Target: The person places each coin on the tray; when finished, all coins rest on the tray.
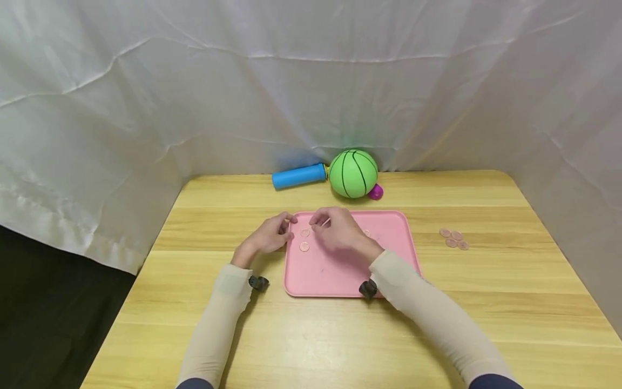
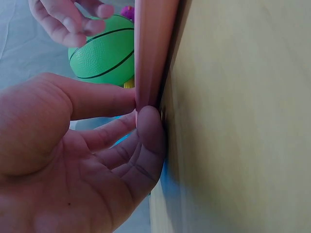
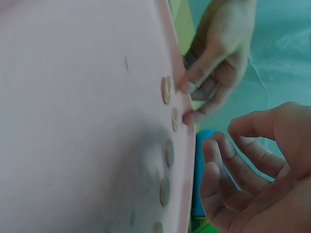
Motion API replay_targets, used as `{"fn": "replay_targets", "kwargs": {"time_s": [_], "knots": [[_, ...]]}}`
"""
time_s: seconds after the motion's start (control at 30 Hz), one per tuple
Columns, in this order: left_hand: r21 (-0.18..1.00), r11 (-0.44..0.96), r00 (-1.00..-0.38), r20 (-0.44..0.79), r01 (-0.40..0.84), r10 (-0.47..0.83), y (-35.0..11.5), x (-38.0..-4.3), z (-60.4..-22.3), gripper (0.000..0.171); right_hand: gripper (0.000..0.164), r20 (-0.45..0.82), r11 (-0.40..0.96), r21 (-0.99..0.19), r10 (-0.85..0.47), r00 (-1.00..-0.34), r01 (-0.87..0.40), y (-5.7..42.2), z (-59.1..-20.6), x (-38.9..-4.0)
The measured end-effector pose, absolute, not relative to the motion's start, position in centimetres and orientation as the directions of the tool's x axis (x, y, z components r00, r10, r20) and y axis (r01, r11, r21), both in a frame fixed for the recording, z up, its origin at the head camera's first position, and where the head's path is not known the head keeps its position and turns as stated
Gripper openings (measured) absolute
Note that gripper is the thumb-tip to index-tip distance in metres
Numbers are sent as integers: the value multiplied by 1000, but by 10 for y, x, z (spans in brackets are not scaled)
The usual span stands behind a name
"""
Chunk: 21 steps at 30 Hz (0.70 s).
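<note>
A pink tray (image 1: 335, 278) lies on the wooden table. At its left edge my left hand (image 1: 270, 234) pinches the rim; in the left wrist view the thumb (image 2: 104, 99) is at the rim and a fingertip (image 2: 150, 127) at its outer side. My right hand (image 1: 337, 229) hovers over the tray's far part, fingers loosely bent, with a gap between thumb and fingertips and nothing seen in it. Two coins (image 1: 304, 246) lie near the left edge. Another coin (image 1: 367, 233) shows beyond the right hand. In the right wrist view several coins (image 3: 166, 91) form a row along the edge.
To the right of the tray, several coins (image 1: 451, 243) lie grouped on the table (image 1: 486, 302). Behind the tray are a green ball (image 1: 353, 174) with black lines, a blue cylinder (image 1: 298, 176) and a small purple object (image 1: 376, 192). A pale curtain (image 1: 291, 97) hangs behind.
</note>
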<state>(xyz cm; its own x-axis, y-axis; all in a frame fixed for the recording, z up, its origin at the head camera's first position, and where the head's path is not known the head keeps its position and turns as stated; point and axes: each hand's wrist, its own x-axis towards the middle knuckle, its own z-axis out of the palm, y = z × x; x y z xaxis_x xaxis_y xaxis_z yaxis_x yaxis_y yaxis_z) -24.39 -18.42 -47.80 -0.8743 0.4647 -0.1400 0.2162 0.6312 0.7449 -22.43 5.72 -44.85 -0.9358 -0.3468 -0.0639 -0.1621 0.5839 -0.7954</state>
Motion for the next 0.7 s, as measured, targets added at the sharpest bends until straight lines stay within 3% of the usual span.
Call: {"fn": "replay_targets", "kwargs": {"time_s": [0.33, 0.7], "knots": [[737, 637, -875, -136, 225, 466, -184, -244, -478, 38, 23, -96, 553, -831, -255, -962, -63, 104, -441, -220], [749, 622, -876, -119, 230, 468, -185, -241, -476, 37, 26, -43, 608, -789, -206, -978, -93, 168, -440, -221]]}}
